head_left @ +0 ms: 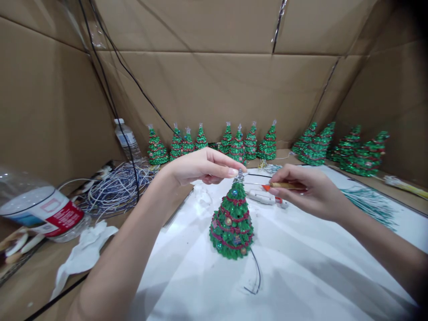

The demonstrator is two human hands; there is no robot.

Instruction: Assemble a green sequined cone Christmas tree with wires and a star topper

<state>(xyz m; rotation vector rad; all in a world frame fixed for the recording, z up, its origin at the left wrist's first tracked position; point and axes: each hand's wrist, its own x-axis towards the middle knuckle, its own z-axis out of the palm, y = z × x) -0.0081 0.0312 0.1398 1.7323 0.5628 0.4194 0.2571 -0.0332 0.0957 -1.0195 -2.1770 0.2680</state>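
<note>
A small green Christmas tree figure with red garlands and coloured balls stands upright on a white sheet. Thin dark wires trail from its base. My left hand reaches over from the left and pinches the clear star at the tree's top. My right hand is closed on a thin tool with a wooden handle, its metal tip pointing left toward the treetop. A white stick-like object lies just behind the tree.
Several finished trees line the back cardboard wall, more lie at the right. A coil of white and blue wire, a water bottle, a tipped bottle, crumpled tissue and green strands surround the sheet.
</note>
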